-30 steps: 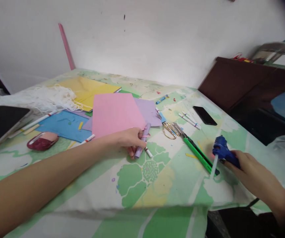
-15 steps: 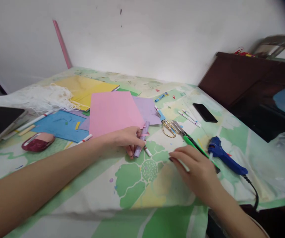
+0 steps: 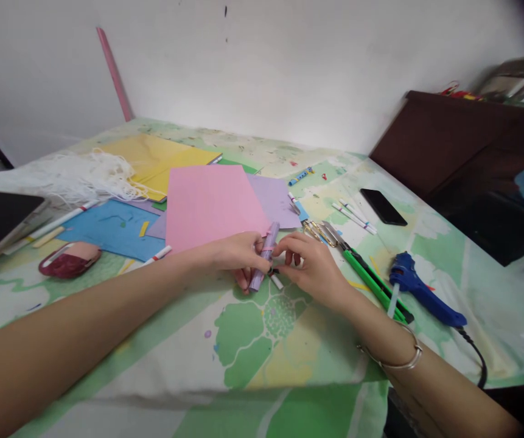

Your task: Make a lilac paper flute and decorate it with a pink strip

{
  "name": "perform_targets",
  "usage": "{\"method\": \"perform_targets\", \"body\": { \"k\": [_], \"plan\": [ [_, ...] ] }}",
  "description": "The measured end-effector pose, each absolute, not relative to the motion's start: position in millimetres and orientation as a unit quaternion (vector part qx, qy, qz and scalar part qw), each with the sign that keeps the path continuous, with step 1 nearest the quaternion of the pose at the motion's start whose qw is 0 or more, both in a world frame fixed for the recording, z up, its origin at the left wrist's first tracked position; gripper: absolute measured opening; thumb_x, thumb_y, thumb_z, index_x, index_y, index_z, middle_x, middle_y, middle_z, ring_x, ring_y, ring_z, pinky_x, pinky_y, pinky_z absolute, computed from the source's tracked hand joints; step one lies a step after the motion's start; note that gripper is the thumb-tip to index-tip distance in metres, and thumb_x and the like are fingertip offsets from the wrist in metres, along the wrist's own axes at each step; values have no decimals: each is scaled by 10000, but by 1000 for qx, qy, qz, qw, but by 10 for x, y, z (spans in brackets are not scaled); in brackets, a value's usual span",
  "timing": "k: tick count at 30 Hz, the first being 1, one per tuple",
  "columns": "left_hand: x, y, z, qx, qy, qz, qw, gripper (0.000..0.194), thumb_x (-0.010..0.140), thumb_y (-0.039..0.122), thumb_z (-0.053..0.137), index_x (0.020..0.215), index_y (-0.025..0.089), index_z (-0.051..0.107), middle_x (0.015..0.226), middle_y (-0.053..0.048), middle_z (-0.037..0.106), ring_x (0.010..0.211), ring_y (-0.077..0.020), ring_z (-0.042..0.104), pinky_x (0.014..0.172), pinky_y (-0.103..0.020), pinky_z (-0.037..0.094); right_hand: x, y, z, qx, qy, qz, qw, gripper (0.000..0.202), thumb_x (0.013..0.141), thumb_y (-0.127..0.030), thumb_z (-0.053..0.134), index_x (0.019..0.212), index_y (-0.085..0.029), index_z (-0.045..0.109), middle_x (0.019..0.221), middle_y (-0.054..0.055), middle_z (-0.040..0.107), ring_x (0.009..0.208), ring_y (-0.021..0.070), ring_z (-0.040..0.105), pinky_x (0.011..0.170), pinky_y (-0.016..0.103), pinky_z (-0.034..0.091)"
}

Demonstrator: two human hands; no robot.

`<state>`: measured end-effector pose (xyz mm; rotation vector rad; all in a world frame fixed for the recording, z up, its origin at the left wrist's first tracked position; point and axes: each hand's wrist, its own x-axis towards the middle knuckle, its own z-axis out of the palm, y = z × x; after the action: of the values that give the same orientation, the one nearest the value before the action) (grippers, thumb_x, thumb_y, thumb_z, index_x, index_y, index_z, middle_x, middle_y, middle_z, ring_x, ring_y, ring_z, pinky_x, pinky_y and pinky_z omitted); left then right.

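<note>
My left hand (image 3: 246, 258) is closed around a rolled purple paper tube (image 3: 257, 281), which tilts over the flowered tablecloth. A narrow pink paper strip (image 3: 267, 248) wraps round the tube's middle. From the right, my right hand (image 3: 310, 264) brings its bent fingers against the tube where the strip's end was sticking out; the fingertips pinch there and partly hide the strip. Just below the fingers a short white stick (image 3: 276, 281) with a dark band pokes out. Gold-handled scissors (image 3: 320, 232) and a green box cutter (image 3: 371, 277) lie to the right of my hands.
A pink sheet (image 3: 213, 204) lies beyond my left hand, over purple, blue and yellow sheets. White string (image 3: 74, 176) is heaped at the left, near a maroon-and-pink object (image 3: 70, 260). To the right are a blue glue gun (image 3: 421, 289), a black phone (image 3: 383, 207) and several white sticks (image 3: 355, 217).
My right hand has moved left and forward from the tablecloth to the purple tube, closing its fingers at the pink strip. My left hand keeps its hold. The view has shifted slightly.
</note>
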<state>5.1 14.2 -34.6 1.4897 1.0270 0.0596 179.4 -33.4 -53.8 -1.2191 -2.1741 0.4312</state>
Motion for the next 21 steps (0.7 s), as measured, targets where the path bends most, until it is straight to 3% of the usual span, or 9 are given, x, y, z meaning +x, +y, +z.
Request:
{"method": "perform_targets", "body": {
  "k": [11,21],
  "plan": [
    [42,152,-344,641,444,21,626,309,645,163,595,867,169,380,523,-10,611,398,-153,579,402,-236,474,1769,-409,-647,-436,-817,165,339,155,756,-42,570,810,-180,614,819,37,611,746,147,574,683,270,462],
    [40,142,-334,640,446,27,625,347,627,162,600,910,153,399,519,-8,615,425,-169,599,416,-249,493,1743,-444,-662,-433,-818,172,337,166,737,-85,610,862,-193,597,893,50,619,830,171,587,748,304,475]
  ]
}}
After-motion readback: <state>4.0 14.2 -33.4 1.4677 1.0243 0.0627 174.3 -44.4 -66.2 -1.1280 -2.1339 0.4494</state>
